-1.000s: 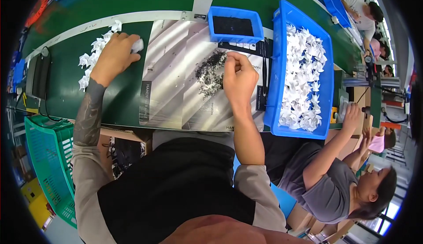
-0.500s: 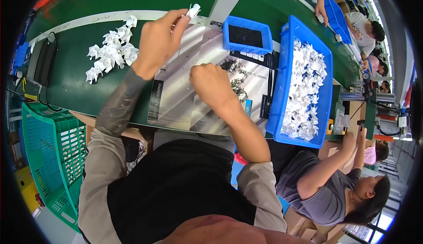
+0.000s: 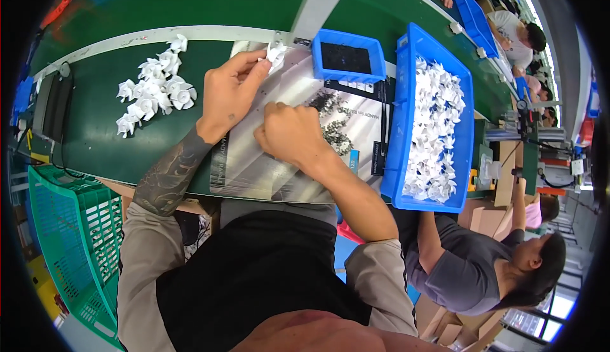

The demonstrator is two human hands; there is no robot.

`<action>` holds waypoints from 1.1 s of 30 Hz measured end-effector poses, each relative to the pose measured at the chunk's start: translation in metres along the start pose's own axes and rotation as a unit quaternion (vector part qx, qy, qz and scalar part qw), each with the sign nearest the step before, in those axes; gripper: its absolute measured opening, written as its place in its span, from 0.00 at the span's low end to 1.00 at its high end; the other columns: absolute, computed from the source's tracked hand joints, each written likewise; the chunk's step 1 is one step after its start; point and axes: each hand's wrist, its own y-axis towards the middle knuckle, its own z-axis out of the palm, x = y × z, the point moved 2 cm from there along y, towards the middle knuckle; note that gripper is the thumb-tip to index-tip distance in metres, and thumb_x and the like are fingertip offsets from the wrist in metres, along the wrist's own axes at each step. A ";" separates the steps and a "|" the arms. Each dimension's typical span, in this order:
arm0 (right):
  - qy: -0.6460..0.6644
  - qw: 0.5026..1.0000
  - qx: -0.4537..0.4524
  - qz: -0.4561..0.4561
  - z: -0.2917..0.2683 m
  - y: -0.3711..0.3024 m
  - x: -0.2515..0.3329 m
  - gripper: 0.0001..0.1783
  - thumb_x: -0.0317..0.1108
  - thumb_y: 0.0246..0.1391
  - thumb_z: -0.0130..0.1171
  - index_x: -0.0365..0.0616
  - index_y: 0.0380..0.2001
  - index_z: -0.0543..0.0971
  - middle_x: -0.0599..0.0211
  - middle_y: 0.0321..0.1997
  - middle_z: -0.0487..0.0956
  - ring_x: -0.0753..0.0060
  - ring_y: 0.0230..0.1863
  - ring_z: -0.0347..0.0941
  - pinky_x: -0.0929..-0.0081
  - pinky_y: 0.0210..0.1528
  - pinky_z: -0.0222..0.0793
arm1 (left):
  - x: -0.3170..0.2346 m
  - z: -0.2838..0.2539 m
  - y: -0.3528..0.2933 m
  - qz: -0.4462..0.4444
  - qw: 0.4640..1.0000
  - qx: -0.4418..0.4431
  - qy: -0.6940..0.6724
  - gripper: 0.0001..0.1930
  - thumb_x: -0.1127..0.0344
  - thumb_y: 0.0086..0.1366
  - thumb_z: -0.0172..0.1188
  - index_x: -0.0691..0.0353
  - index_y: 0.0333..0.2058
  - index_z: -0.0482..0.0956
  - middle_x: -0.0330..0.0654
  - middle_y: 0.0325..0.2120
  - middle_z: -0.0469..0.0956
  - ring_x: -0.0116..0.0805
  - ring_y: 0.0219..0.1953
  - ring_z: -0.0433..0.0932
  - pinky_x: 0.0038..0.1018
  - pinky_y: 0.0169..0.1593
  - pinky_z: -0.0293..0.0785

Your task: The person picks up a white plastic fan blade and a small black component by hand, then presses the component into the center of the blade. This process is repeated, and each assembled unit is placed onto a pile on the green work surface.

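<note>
Between the thumb and fingertips of my left hand [image 3: 230,98] is a white flower-shaped piece [image 3: 274,57], pinched over the far edge of a printed sheet [image 3: 248,174]. My right hand [image 3: 291,131] is curled closed just above the sheet, nearer to me and to the right; anything inside its fingers is hidden. Left of my left hand, a loose group of similar white flower pieces [image 3: 152,88] lies on the green tabletop [image 3: 95,142]. Beyond my right hand stands a small blue bin [image 3: 346,75] with small dark contents.
A large blue tray [image 3: 399,142] full of white flower pieces stands at the right. A pale metal rail [image 3: 190,33] and post [image 3: 324,2] bound the far side. A green crate [image 3: 76,225] sits at lower left. A co-worker [image 3: 470,263] is close on the right.
My left hand has come nearer to me with the flower piece, down from the rail. My right hand has shifted slightly left and nearer, still closed.
</note>
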 end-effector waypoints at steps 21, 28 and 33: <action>0.214 0.906 -0.366 -0.002 0.000 -0.032 -0.042 0.10 0.20 0.40 0.55 0.41 0.29 0.70 0.59 0.35 0.65 0.62 0.39 0.62 0.71 0.43 0.61 | -0.011 0.029 -0.039 -0.163 0.929 0.197 -0.267 0.08 0.72 0.65 0.57 0.71 0.40 0.74 0.43 0.33 0.80 0.23 0.35 0.78 0.20 0.39 0.76; 0.172 0.909 -0.379 0.033 0.004 -0.032 -0.041 0.11 0.19 0.39 0.56 0.41 0.29 0.70 0.59 0.35 0.66 0.62 0.39 0.63 0.70 0.42 0.62 | -0.013 0.027 -0.036 -0.145 0.937 0.200 -0.246 0.08 0.73 0.65 0.56 0.71 0.40 0.75 0.43 0.33 0.80 0.23 0.35 0.78 0.20 0.40 0.76; 0.190 0.901 -0.388 0.035 0.006 -0.033 -0.042 0.11 0.18 0.38 0.57 0.41 0.29 0.70 0.60 0.34 0.67 0.62 0.39 0.62 0.69 0.42 0.64 | -0.017 0.026 -0.034 -0.119 0.951 0.210 -0.193 0.08 0.73 0.65 0.57 0.71 0.39 0.75 0.43 0.32 0.81 0.22 0.35 0.78 0.20 0.40 0.76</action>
